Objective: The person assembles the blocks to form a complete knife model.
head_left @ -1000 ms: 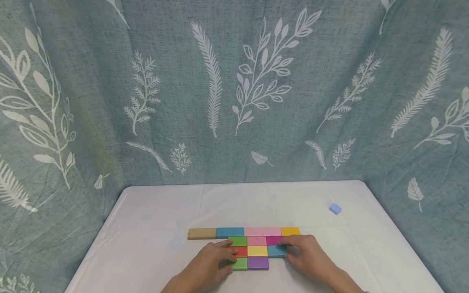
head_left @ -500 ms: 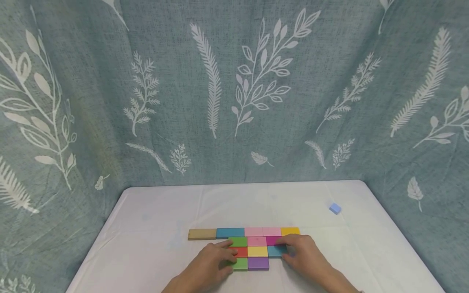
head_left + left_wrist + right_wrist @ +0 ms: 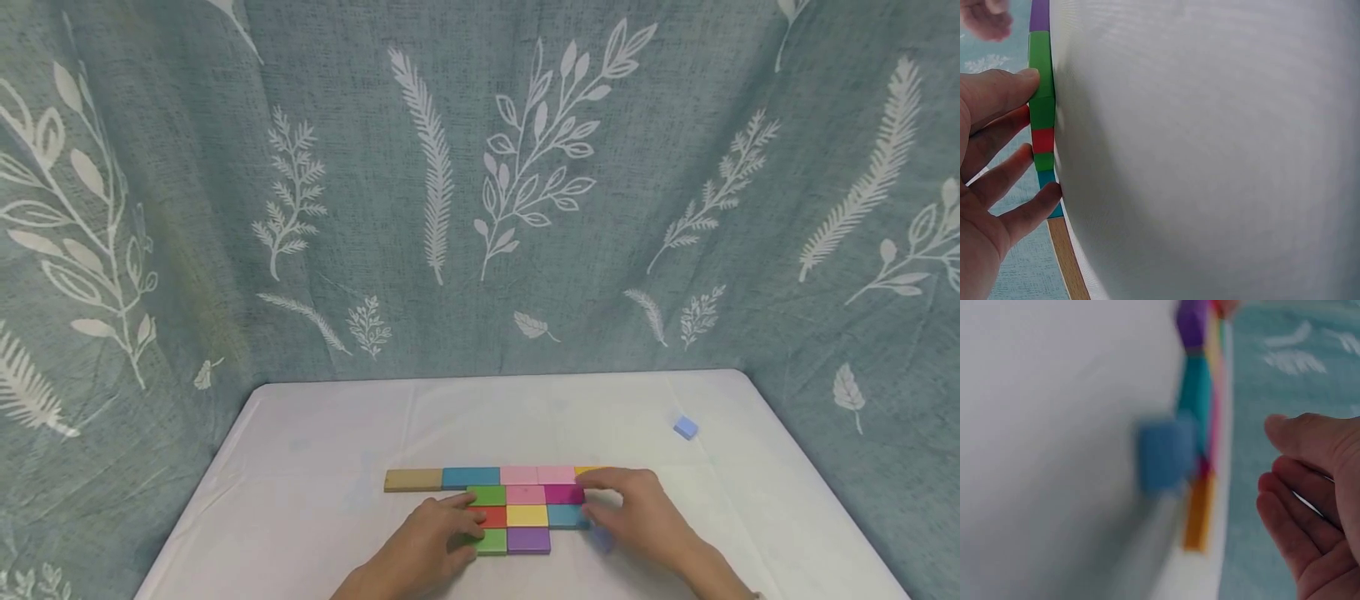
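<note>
Flat coloured blocks lie in stepped rows on the white table. My left hand (image 3: 435, 537) rests its fairly straight fingers along the left ends of a green block (image 3: 487, 495), a red block (image 3: 493, 517) and a light green block (image 3: 492, 542). To their right are a yellow block (image 3: 527, 516), a purple block (image 3: 528, 540) and a teal block (image 3: 566, 517). My right hand (image 3: 641, 512) hovers at the rows' right end, nothing between its parted thumb and fingers. Below its thumb is a blue block (image 3: 1163, 453), blurred in the right wrist view, partly hidden in the head view.
The back row holds a tan wooden block (image 3: 414, 480), a long blue block (image 3: 471, 477), pink blocks (image 3: 519, 475) and an orange-yellow block (image 3: 1199, 515). A small light blue block (image 3: 686, 427) lies alone at the back right. A leaf-patterned curtain (image 3: 465, 192) hangs behind the table.
My right hand has lifted off the magenta and teal blocks and shifted slightly right and away from me, its fingers spreading. The blue block under it now shows. My left hand stays put.
</note>
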Available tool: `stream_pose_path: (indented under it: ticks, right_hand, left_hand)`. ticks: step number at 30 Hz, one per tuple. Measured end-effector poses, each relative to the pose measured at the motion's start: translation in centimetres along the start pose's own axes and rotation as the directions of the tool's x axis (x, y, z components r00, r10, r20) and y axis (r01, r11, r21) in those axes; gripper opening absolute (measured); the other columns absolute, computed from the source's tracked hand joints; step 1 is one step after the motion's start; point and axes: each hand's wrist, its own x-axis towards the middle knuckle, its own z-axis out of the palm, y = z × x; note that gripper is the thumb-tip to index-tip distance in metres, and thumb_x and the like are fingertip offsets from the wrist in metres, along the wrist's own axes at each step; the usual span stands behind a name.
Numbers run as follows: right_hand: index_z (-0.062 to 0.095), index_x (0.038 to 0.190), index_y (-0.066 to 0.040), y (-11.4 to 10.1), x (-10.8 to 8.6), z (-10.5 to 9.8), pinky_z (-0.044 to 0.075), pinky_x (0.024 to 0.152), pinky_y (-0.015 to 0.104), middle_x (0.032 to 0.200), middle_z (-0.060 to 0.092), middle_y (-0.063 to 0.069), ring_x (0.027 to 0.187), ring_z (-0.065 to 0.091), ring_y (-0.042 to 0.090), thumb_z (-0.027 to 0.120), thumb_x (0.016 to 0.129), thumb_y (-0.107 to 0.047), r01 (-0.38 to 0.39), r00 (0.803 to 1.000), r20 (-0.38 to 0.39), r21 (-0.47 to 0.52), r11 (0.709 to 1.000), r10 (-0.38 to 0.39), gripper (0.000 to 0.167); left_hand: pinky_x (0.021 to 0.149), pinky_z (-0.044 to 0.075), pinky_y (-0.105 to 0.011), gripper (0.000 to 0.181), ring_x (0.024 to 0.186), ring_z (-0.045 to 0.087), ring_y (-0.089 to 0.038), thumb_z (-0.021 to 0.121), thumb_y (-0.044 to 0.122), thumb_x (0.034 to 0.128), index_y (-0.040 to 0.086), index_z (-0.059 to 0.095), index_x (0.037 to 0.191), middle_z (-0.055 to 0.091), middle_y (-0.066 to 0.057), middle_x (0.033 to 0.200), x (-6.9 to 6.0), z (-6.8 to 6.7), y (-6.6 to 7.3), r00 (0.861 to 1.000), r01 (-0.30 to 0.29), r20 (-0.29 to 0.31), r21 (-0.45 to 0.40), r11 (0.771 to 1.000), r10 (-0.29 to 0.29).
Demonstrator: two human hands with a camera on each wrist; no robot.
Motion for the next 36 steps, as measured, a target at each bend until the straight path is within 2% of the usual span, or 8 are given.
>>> stream_pose_path:
  ticks: [3,11,15,18,24,29,32,36]
  right_hand:
    - [0.082,0.124,-0.016,1.1,0.4,-1.8,0.067,0.101,0.047,0.120,0.083,-0.006,0.113,0.079,0.020,0.091,0.089,-0.012,-0.079,0.992,-0.100,0.017,0.997,0.080,0.035]
    - [0.081,0.122,-0.005,6.6,0.8,-6.1,0.069,0.095,0.044,0.118,0.083,0.011,0.109,0.081,0.035,0.091,0.089,-0.007,-0.115,0.943,-0.304,0.085,0.990,0.136,0.035]
    - [0.080,0.123,-0.003,9.1,0.4,-7.2,0.067,0.090,0.021,0.120,0.082,0.016,0.112,0.080,0.039,0.089,0.092,-0.010,-0.178,0.911,-0.360,0.091,0.980,0.199,0.033]
    - [0.079,0.125,-0.002,10.7,0.2,-7.6,0.054,0.085,0.001,0.123,0.081,0.020,0.114,0.079,0.042,0.086,0.095,-0.015,-0.248,0.879,-0.393,0.109,0.963,0.271,0.033]
    - [0.075,0.131,0.002,12.8,0.1,-7.4,0.044,0.077,-0.006,0.130,0.077,0.026,0.120,0.076,0.046,0.082,0.098,-0.016,-0.353,0.820,-0.415,0.173,0.919,0.393,0.038]
    - [0.073,0.135,0.003,13.9,0.2,-7.0,0.051,0.076,-0.001,0.134,0.075,0.027,0.123,0.074,0.047,0.081,0.099,-0.016,-0.397,0.810,-0.380,0.206,0.894,0.447,0.041]
    - [0.071,0.137,0.003,14.2,0.4,-6.6,0.066,0.087,0.021,0.135,0.074,0.028,0.124,0.073,0.048,0.079,0.099,-0.014,-0.428,0.814,-0.348,0.182,0.885,0.465,0.042]
    - [0.069,0.138,0.005,14.2,0.6,-6.1,0.064,0.102,0.055,0.137,0.072,0.030,0.125,0.072,0.050,0.077,0.100,-0.011,-0.441,0.820,-0.334,0.152,0.885,0.466,0.042]
  left_hand:
    - [0.120,0.054,-0.058,0.024,0.147,0.062,-0.031,0.085,0.013,0.0939,0.020,0.085,0.117,0.077,0.006,0.137,0.0,0.0,0.0,1.000,-0.006,-0.002,-0.007,1.000,0.006]
    - [0.118,0.055,-0.060,0.024,0.146,0.062,-0.031,0.085,0.014,0.0934,0.020,0.085,0.117,0.077,0.006,0.137,-0.1,-0.1,0.1,1.000,-0.003,-0.006,-0.010,1.000,0.003]
    - [0.118,0.055,-0.060,0.024,0.145,0.063,-0.032,0.085,0.013,0.0928,0.020,0.085,0.116,0.078,0.005,0.136,0.0,-0.1,0.0,1.000,-0.020,-0.008,-0.014,1.000,0.020]
    - [0.117,0.055,-0.060,0.024,0.144,0.063,-0.032,0.086,0.013,0.0925,0.020,0.085,0.116,0.078,0.005,0.135,0.0,-0.2,0.0,1.000,-0.025,-0.012,-0.012,1.000,0.025]
    - [0.117,0.055,-0.059,0.025,0.145,0.063,-0.032,0.086,0.012,0.0923,0.020,0.085,0.116,0.078,0.006,0.136,0.0,-0.1,0.1,1.000,-0.021,-0.015,-0.010,1.000,0.021]
    - [0.117,0.055,-0.059,0.025,0.146,0.062,-0.030,0.086,0.014,0.0929,0.021,0.085,0.116,0.077,0.007,0.137,-0.1,-0.1,0.2,1.000,-0.003,-0.010,-0.007,1.000,0.003]
    - [0.116,0.056,-0.058,0.024,0.146,0.061,-0.030,0.085,0.015,0.0935,0.021,0.085,0.117,0.077,0.008,0.138,-0.2,-0.1,0.3,1.000,0.009,-0.009,-0.002,1.000,-0.009]
    - [0.116,0.055,-0.058,0.024,0.147,0.060,-0.030,0.085,0.015,0.0940,0.020,0.085,0.118,0.077,0.008,0.139,-0.2,-0.1,0.3,1.000,0.018,-0.004,-0.005,1.000,-0.018]
